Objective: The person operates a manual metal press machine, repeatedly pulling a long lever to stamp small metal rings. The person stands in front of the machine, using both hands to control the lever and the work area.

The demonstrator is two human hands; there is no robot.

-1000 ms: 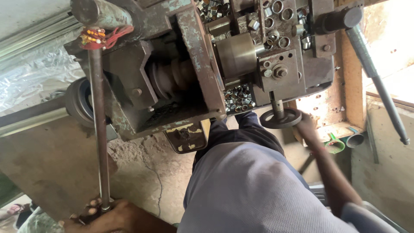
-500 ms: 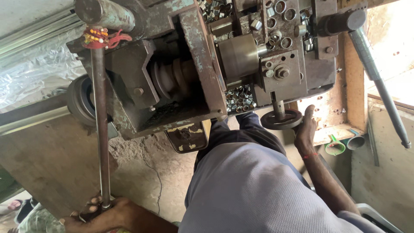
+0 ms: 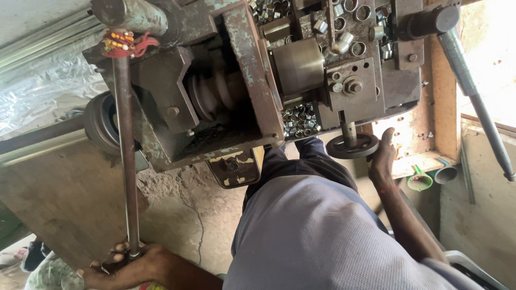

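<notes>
I look down on an old rusty lathe-like machine (image 3: 258, 75) with flaking green paint. My left hand (image 3: 129, 266) is closed around the lower end of a long steel lever rod (image 3: 124, 150) that hangs from the machine's top left. Red and yellow thread (image 3: 126, 43) is tied around the rod's top. My right hand (image 3: 382, 156) rests against the rim of a small dark handwheel (image 3: 352, 146) under the tool block. A brass-coloured cylindrical chuck (image 3: 298, 67) sits in the middle. Several small metal rings (image 3: 301, 118) lie in the machine's trays.
A long grey lever handle (image 3: 475, 99) slants down at the right beside a wooden frame (image 3: 443, 96). A green funnel-like cup (image 3: 419, 180) sits on a ledge by the handwheel. A belt pulley (image 3: 99, 122) sticks out at left. Rough concrete floor (image 3: 183, 215) lies below.
My right hand has shifted up from just below the handwheel to its right rim. My left hand stays on the rod's end. The view has drifted slightly.
</notes>
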